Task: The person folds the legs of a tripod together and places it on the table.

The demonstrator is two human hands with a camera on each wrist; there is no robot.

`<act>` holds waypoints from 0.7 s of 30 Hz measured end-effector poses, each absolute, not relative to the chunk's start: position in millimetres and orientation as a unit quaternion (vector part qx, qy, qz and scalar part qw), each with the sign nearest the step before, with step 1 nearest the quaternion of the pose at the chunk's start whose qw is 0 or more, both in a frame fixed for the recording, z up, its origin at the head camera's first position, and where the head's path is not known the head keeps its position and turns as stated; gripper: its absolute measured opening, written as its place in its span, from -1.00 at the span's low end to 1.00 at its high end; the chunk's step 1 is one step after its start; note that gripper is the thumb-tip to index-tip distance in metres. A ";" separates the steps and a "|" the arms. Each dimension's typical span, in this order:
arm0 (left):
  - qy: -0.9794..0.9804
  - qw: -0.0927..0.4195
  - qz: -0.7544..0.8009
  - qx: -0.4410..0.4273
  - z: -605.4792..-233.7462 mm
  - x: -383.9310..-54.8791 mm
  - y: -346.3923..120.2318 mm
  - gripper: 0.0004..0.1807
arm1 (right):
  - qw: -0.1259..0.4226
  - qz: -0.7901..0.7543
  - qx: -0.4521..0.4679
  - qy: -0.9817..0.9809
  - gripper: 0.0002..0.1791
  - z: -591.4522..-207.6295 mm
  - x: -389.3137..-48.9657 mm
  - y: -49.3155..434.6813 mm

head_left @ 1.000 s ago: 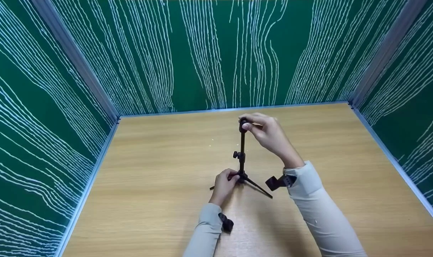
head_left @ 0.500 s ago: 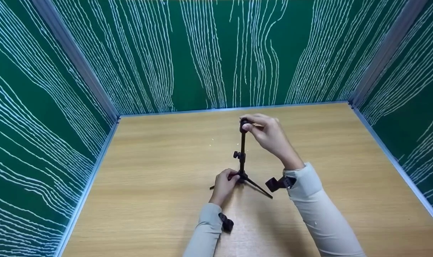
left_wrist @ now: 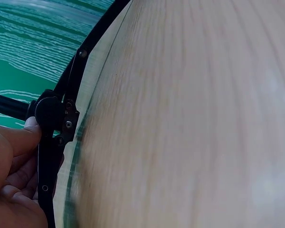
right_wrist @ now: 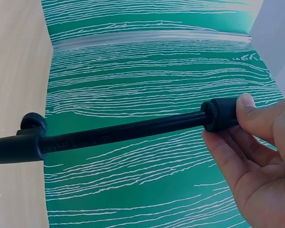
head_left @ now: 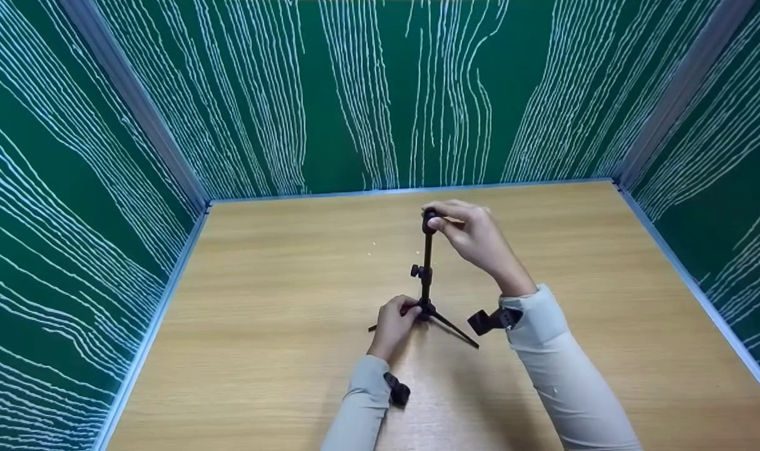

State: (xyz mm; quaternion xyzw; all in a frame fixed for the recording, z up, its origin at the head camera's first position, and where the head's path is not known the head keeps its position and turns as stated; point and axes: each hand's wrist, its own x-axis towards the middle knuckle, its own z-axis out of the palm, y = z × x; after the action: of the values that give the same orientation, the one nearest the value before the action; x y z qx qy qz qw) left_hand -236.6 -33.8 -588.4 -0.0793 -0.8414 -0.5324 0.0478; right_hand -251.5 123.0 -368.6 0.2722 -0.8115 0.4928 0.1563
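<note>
Black tripod stand (head_left: 426, 279) is upright at the middle of the head frame, slightly right and below its centre, over the wooden table (head_left: 261, 282). At its lower part, the left hand (head_left: 393, 322) pinches one leg near the hub, thumb and fingers closed upon it. Higher, the right hand (head_left: 475, 237) grips the top end between thumb and fingers. One small knob (right_wrist: 33, 122) shows at left of the right wrist frame.

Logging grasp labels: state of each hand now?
Left hand: closed, holding the black stand at its leg hub.
Right hand: closed, holding the stand's top end.
</note>
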 end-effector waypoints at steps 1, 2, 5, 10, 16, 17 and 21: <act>-0.841 0.045 -0.534 -0.077 -587.8 -236.6 -33.6 -0.88 | 0.156 0.493 0.272 -0.812 -0.73 -370.0 -251.7 123.1; -0.839 0.044 -0.536 -0.077 -587.7 -236.8 -33.6 -0.88 | 0.155 0.493 0.272 -0.812 -0.73 -371.3 -251.7 123.2; -0.838 0.036 -0.541 -0.070 -586.5 -236.5 -33.4 -0.88 | 0.153 0.499 0.271 -0.809 -0.74 -374.1 -251.7 123.0; -0.840 0.034 -0.537 -0.067 -584.4 -235.7 -33.2 -0.88 | 0.152 0.507 0.273 -0.803 -0.74 -374.5 -251.7 122.3; -0.841 0.032 -0.536 -0.068 -584.8 -235.6 -33.7 -0.88 | 0.140 0.512 0.266 -0.805 -0.73 -375.1 -252.1 122.4; -0.841 0.033 -0.535 -0.070 -585.1 -235.7 -34.1 -0.88 | 0.137 0.515 0.264 -0.804 -0.73 -375.3 -252.1 122.5; -0.842 0.036 -0.533 -0.075 -587.7 -236.5 -34.8 -0.87 | 0.127 0.522 0.258 -0.803 -0.72 -375.3 -251.6 122.5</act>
State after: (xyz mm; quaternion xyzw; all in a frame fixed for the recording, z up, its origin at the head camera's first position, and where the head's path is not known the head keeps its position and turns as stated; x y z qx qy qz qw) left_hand -236.5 -34.8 -587.7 -0.0748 -0.8423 -0.5326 0.0358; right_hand -251.6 122.5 -375.3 0.2576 -0.8031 0.5221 0.1269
